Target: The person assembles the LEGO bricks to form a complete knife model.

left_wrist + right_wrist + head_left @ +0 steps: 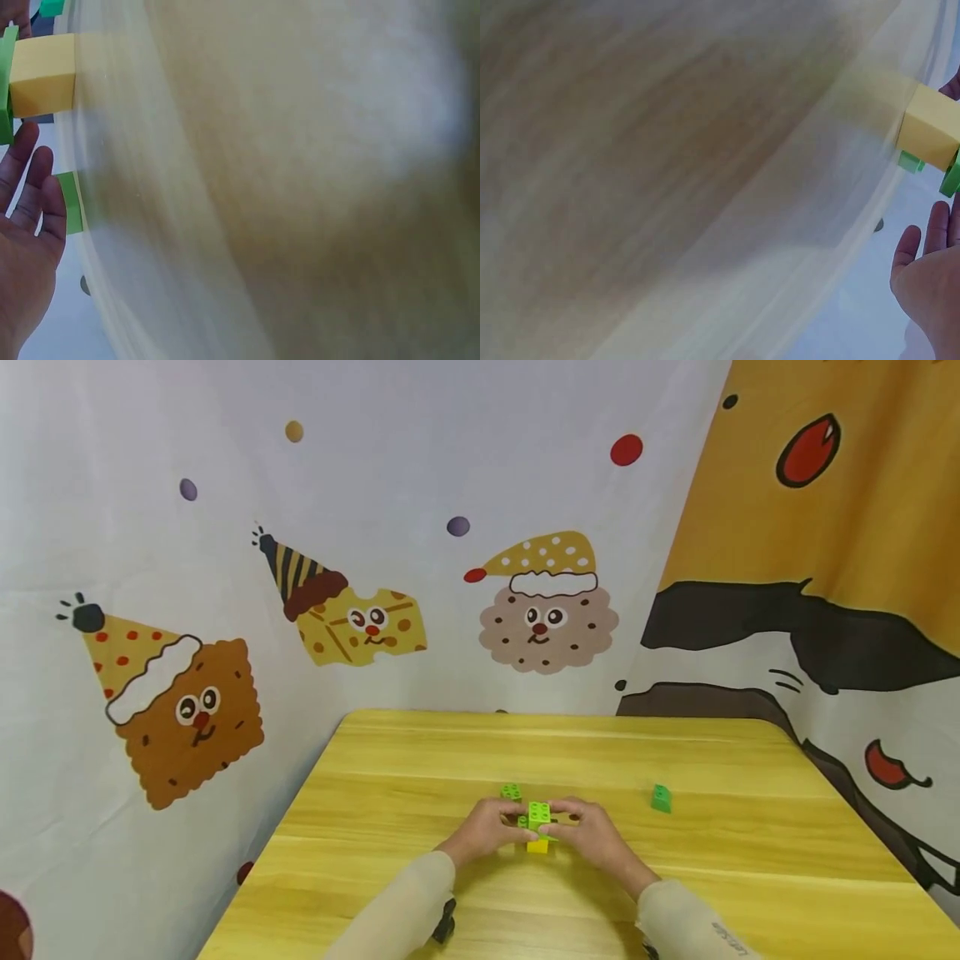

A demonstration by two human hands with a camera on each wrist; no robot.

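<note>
A stack of toy building blocks stands on the table between both hands. On top is a lime green block (539, 812) with studs; at the bottom sits a yellow block (537, 846), also seen in the left wrist view. Between them a green piece (6, 86) juts out past the yellow block. My left hand (486, 833) holds the stack's left side with thumb and forefinger, its other fingers (30, 176) loosely bent below. From the right, my right hand (594, 837) grips the stack likewise. The fingers partly hide the middle of the stack.
Just behind the left hand lies another lime green block (511, 792). A darker green block (661, 798) with a sloped side rests farther right. The wooden table (420, 743) reaches back to a cartoon-printed cloth (450, 468).
</note>
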